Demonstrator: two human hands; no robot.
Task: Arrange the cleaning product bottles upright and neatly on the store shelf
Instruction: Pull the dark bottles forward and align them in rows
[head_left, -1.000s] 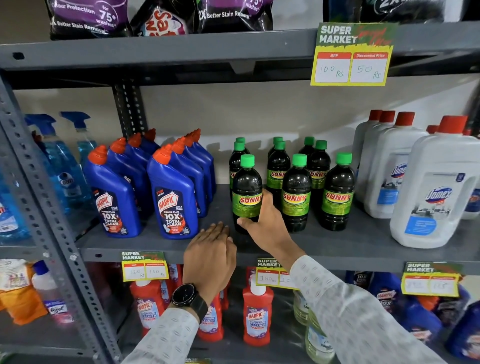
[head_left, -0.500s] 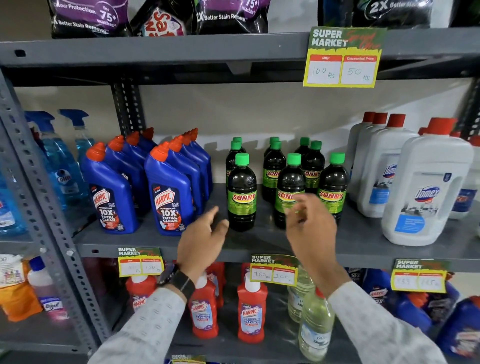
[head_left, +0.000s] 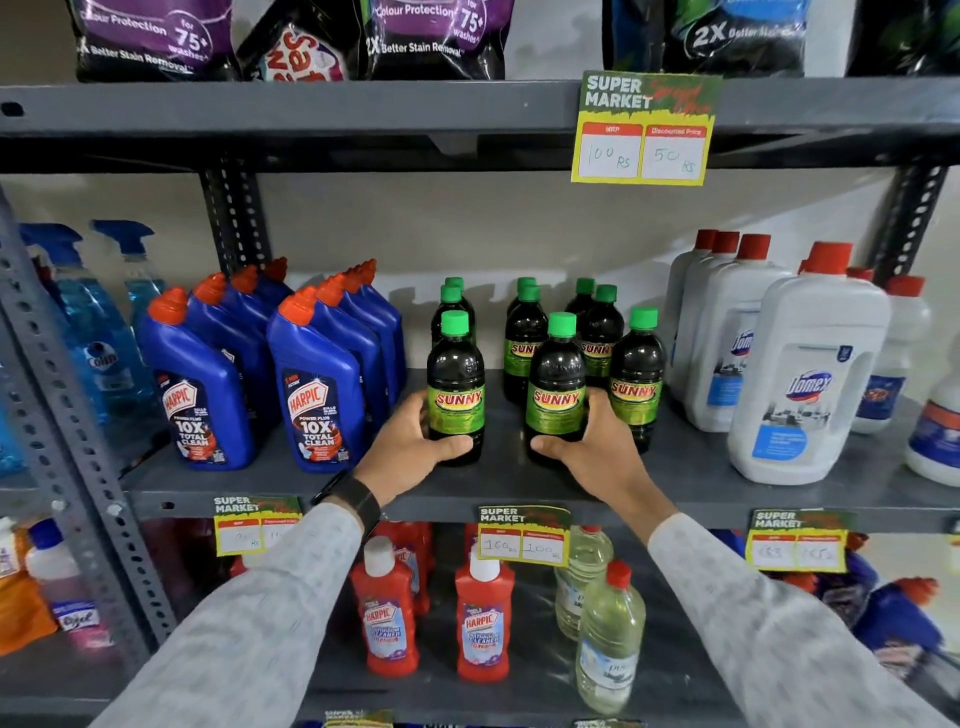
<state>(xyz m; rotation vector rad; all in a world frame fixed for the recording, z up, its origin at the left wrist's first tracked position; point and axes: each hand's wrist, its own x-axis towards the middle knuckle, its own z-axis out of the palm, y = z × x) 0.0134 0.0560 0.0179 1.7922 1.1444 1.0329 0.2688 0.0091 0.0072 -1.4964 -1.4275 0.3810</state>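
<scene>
Several dark Sunny bottles with green caps stand upright in rows on the grey middle shelf (head_left: 675, 483). My left hand (head_left: 410, 447) wraps the base of the front left Sunny bottle (head_left: 456, 384). Around the base of the front middle Sunny bottle (head_left: 557, 384) my right hand (head_left: 597, 447) is closed. A third front Sunny bottle (head_left: 636, 379) stands just right of my right hand. Both held bottles rest upright on the shelf, with a gap between them.
Blue Harpic bottles (head_left: 317, 389) stand in two rows to the left, white Domex jugs (head_left: 805, 374) to the right. Blue spray bottles (head_left: 104, 322) fill the far left bay. Red Harpic bottles (head_left: 483, 623) and clear bottles (head_left: 608, 639) stand on the lower shelf. Price tags hang on shelf edges.
Both hands were open in front of the shelf half a second ago. Now each has closed around the base of a front Sunny bottle.
</scene>
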